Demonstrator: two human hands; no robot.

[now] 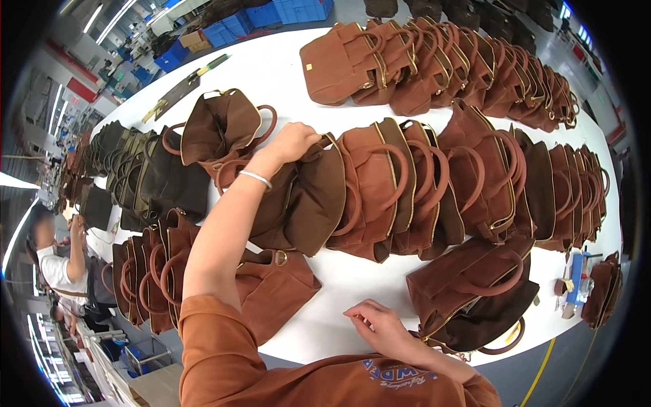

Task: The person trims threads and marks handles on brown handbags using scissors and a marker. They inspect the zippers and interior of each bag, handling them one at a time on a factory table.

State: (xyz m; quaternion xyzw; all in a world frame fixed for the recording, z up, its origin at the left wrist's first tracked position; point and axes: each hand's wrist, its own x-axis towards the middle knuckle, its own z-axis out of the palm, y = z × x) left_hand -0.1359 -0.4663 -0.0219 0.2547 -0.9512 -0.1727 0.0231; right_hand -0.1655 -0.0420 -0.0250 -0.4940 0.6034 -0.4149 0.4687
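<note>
I see one left hand (295, 141) pinching the top of one open bag (313, 200) mid-frame; one right hand (383, 329), lower middle, holds nothing, fingers a little apart, near one red-brown bag (446, 279), lower right

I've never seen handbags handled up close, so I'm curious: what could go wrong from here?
The left hand seems to grip the open bag by its rim; a tug might drag the brown bags packed beside it. The lower-right bag lies close to the near edge of the table, so a knock could send it off.
</note>
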